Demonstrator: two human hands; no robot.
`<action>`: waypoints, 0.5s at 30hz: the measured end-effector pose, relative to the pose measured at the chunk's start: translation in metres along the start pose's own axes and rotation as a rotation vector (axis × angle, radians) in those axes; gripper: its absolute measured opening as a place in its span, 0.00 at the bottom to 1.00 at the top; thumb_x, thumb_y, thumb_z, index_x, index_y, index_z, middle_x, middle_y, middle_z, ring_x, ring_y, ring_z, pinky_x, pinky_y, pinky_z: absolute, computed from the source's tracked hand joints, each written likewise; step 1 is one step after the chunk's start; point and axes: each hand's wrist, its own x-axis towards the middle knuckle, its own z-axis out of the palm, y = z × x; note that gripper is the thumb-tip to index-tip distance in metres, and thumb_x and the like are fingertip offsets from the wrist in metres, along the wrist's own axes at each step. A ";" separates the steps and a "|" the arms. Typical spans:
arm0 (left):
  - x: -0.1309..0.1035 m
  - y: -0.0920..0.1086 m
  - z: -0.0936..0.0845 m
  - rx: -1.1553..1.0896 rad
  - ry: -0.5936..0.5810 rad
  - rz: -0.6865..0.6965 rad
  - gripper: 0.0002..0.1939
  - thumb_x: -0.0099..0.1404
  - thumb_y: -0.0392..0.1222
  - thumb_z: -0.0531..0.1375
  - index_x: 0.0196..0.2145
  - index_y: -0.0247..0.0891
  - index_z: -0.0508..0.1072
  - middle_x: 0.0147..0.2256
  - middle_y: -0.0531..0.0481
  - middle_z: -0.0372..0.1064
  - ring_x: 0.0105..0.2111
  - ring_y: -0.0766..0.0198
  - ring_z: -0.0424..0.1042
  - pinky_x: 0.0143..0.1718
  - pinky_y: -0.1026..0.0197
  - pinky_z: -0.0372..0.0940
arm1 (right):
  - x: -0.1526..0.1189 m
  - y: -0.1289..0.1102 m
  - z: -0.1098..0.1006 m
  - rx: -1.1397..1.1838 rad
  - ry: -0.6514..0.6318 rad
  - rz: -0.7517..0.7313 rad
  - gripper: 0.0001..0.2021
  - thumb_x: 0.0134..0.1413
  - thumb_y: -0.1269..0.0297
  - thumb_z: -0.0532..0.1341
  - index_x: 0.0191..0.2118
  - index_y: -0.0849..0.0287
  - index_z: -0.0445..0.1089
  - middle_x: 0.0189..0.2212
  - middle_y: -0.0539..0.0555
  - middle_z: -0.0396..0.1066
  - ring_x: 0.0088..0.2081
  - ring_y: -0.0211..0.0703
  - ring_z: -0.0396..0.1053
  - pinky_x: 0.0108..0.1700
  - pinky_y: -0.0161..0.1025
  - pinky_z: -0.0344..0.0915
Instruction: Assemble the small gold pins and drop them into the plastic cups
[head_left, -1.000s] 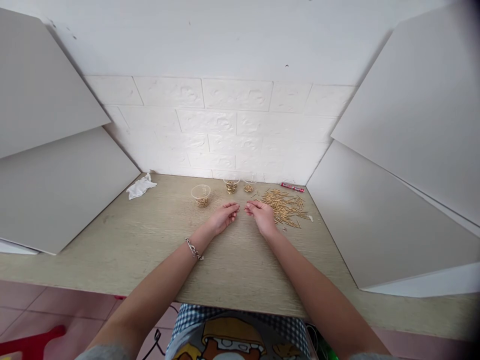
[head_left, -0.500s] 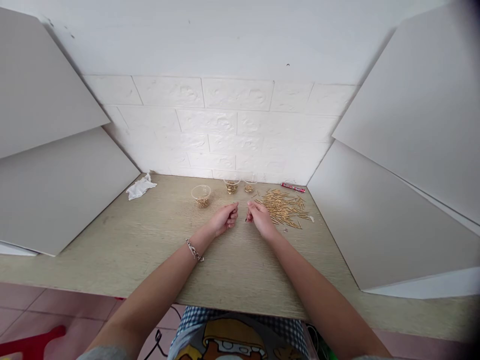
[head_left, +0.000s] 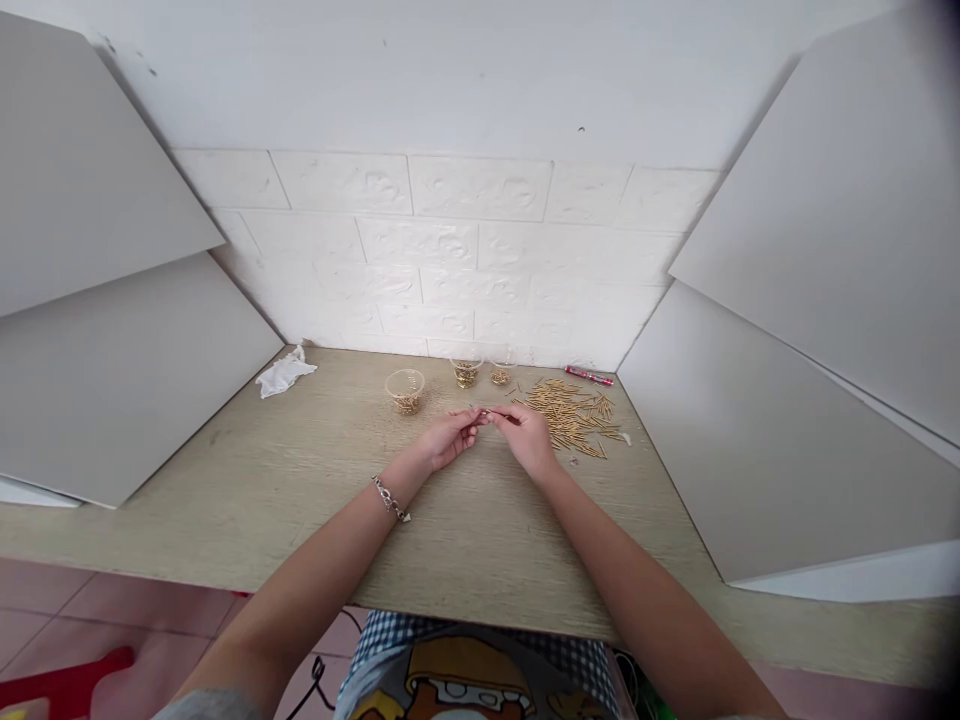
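Note:
My left hand [head_left: 451,437] is closed in a pinch, thumb and forefinger pressed together over the table. My right hand [head_left: 528,437] pinches from the other side, so the fingertips of both almost meet. Between them shows a small thin piece [head_left: 486,412], shiny and too small to make out well. Just right of my right hand spreads a loose pile of thin gold-coloured sticks [head_left: 574,415]. Beyond my left hand stands a clear plastic cup [head_left: 406,392] with small gold pieces in its bottom. Two more clear cups, one [head_left: 466,374] beside another [head_left: 501,374], hold similar pieces near the wall.
A crumpled white tissue [head_left: 286,372] lies at the back left of the wooden table [head_left: 300,500]. Along the back right rests a red patterned tube-like item [head_left: 589,376]. Grey-white panels enclose the left [head_left: 135,370] and right [head_left: 810,430] sides.
My hands have come together from a small gap, their fingertips now nearly touching around the small thin piece. My left fingers have loosened slightly from a tighter curl. The view has shifted slightly.

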 end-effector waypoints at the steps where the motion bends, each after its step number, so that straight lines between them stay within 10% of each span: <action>1: 0.001 -0.001 0.000 0.014 -0.012 0.006 0.06 0.56 0.37 0.61 0.29 0.30 0.73 0.29 0.47 0.71 0.20 0.77 0.61 0.21 0.73 0.59 | -0.001 -0.001 0.000 -0.027 -0.002 -0.033 0.08 0.45 0.62 0.60 0.31 0.58 0.74 0.29 0.53 0.73 0.31 0.41 0.68 0.38 0.40 0.62; 15: 0.003 -0.010 0.002 0.212 -0.040 0.085 0.15 0.55 0.48 0.59 0.22 0.33 0.65 0.20 0.55 0.60 0.19 0.74 0.57 0.20 0.67 0.51 | -0.003 0.000 0.003 -0.217 -0.002 -0.176 0.10 0.52 0.62 0.53 0.28 0.59 0.68 0.25 0.51 0.68 0.28 0.38 0.62 0.32 0.35 0.59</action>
